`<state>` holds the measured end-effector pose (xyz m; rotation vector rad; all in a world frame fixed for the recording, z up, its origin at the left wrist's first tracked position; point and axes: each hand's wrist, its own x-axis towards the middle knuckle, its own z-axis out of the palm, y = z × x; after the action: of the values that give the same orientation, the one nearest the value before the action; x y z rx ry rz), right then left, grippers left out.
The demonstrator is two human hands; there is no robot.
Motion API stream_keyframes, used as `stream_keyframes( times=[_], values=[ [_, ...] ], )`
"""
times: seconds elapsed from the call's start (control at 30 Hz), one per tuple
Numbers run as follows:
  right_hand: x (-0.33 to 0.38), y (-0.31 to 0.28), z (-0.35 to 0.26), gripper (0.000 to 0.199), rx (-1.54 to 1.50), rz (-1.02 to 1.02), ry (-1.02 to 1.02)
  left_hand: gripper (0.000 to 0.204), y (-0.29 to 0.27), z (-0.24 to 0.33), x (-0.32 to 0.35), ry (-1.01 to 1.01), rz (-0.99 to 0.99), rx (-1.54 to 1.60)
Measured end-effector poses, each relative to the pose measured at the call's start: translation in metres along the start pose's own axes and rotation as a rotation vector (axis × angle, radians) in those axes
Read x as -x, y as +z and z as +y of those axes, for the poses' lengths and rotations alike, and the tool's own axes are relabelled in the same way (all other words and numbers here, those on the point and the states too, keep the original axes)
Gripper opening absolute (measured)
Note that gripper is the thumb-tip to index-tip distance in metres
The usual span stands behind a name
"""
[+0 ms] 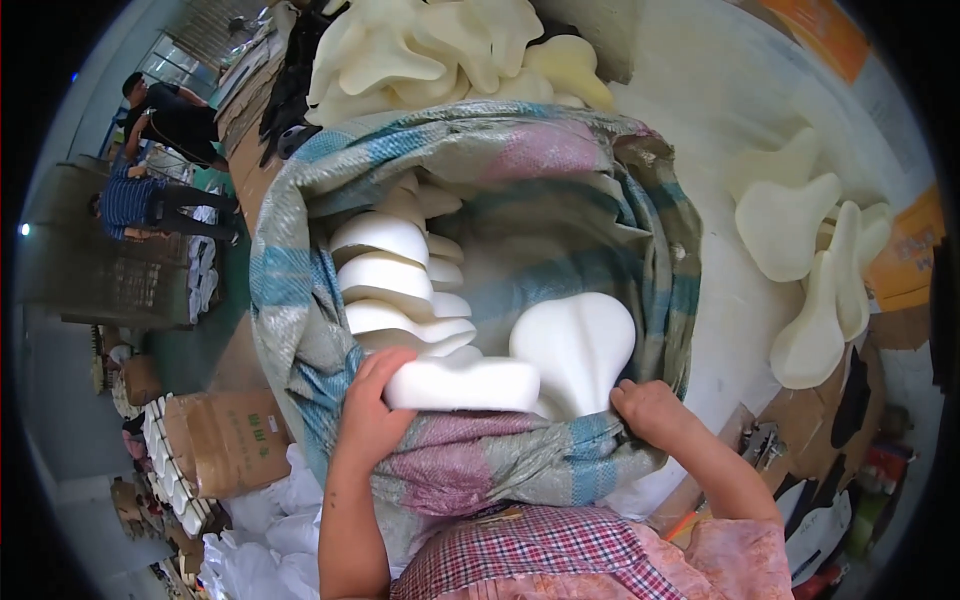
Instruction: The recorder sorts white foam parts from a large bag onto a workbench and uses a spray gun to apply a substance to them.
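A large woven plastic sack (285, 265), checked in blue, grey-green and pink, stands open before me with its rim rolled down. White foam bicycle saddle pads (380, 237) lie stacked on edge along its left inner wall. At the near rim my left hand (375, 405) is closed around the end of a white foam saddle pad (465, 386), seen from its side. Another foam saddle pad (572, 340) lies inside to the right, its broad end away from me. Next to its narrow end, my right hand (650, 412) is closed on the sack's rim.
Piled cream foam pads (420, 50) lie beyond the sack. More pads (785, 225) are on the pale surface at right. A brown carton (225, 440) and white plastic bags (265, 535) sit at lower left. Two people (150, 195) stand far left.
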<state>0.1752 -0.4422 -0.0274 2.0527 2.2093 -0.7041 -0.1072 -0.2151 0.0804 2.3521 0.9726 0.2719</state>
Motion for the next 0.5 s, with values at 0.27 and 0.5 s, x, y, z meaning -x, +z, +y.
stream_keyframes(
  times=[0.27, 0.5],
  values=[
    [-0.088, -0.044, -0.02, 0.022, -0.087, 0.554, -0.277, 0.05, 0.013, -0.031, 0.021, -0.346, 0.356, 0.444],
    [-0.124, -0.115, -0.014, 0.04, -0.313, 0.691, -0.328, 0.04, -0.022, -0.008, 0.018, -0.272, 0.517, 0.276]
  ],
)
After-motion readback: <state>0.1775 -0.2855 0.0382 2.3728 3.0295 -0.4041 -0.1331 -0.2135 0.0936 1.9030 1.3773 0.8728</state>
